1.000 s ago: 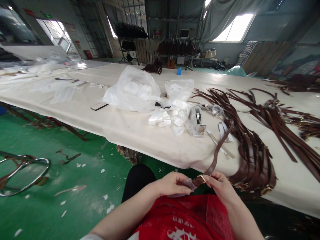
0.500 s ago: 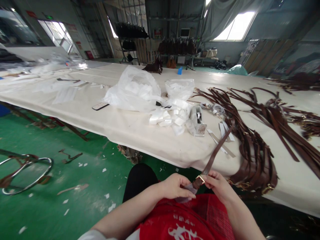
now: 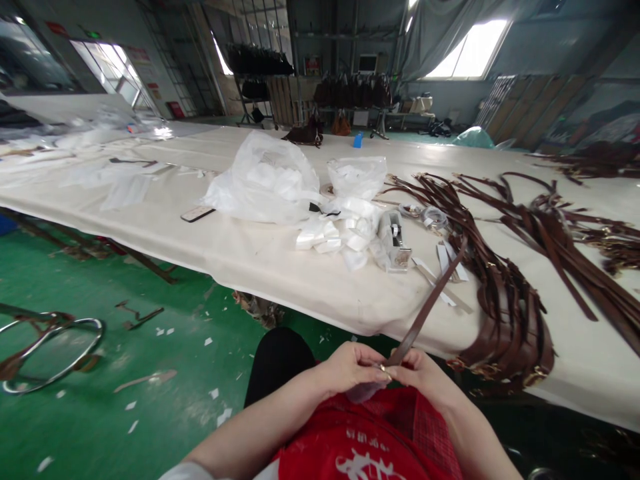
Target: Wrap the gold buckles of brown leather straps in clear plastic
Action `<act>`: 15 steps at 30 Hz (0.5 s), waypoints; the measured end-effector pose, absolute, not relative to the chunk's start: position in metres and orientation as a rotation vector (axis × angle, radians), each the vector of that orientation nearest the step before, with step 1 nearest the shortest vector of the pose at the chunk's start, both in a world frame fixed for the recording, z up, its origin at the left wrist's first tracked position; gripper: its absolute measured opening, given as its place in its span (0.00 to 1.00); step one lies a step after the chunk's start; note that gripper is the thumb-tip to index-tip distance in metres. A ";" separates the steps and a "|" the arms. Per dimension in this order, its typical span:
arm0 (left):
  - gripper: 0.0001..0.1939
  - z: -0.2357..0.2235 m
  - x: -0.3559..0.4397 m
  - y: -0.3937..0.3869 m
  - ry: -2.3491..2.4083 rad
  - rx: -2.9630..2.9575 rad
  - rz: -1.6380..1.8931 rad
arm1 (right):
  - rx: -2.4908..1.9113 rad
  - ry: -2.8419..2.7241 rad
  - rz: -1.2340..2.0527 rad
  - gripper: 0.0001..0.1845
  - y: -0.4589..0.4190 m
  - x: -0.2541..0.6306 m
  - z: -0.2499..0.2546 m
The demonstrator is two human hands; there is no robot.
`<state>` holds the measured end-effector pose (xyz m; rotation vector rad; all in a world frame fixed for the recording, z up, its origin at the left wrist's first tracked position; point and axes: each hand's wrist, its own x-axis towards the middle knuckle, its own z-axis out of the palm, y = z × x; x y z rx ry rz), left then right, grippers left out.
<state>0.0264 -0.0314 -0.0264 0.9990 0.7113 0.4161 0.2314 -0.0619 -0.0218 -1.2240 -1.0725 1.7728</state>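
Note:
A brown leather strap (image 3: 425, 312) runs from the strap pile on the table down to my hands at the table's front edge. My left hand (image 3: 356, 368) is closed at the buckle end, with a thin, pale translucent piece (image 3: 367, 392) hanging under its fingers. Fingers of my right hand (image 3: 419, 368) pinch the strap right beside it. The gold buckle (image 3: 383, 368) is mostly covered by my fingertips. To the right, a thick bundle of brown straps (image 3: 510, 313) with gold buckles droops over the table edge.
On the cream-covered table (image 3: 260, 260) lie a clear plastic bag (image 3: 270, 177), folded white pieces (image 3: 320, 237), a tape dispenser (image 3: 395, 243), paper strips (image 3: 440, 283) and a phone (image 3: 197, 213). More straps (image 3: 560, 233) spread at right. A metal-ringed stool (image 3: 53, 353) stands on the green floor.
My hands have come closer together around the buckle, which was plainly visible before and is now mostly covered. The strap's near end has shifted slightly left.

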 end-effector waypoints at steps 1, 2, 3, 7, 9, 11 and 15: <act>0.29 -0.027 0.027 -0.031 0.708 0.995 0.419 | -1.205 -1.082 1.802 0.15 -0.062 0.229 -0.021; 0.29 -0.028 0.028 -0.030 0.706 0.996 0.419 | -1.194 -1.082 1.814 0.15 -0.062 0.226 -0.020; 0.30 -0.029 0.028 -0.030 0.707 0.997 0.420 | -1.189 -1.072 1.805 0.15 -0.062 0.224 -0.020; 0.33 -0.030 0.029 -0.030 0.695 0.906 0.494 | -1.214 -0.963 1.641 0.18 -0.062 0.223 -0.025; 0.34 -0.029 0.027 -0.031 0.667 0.890 0.497 | -1.238 -0.914 1.561 0.21 -0.061 0.227 -0.028; 0.29 -0.028 0.026 -0.033 0.663 0.953 0.478 | -1.277 -0.898 1.490 0.25 -0.059 0.233 -0.030; 0.31 -0.028 0.028 -0.035 0.745 1.133 0.542 | -1.369 -0.941 1.355 0.25 -0.055 0.243 -0.026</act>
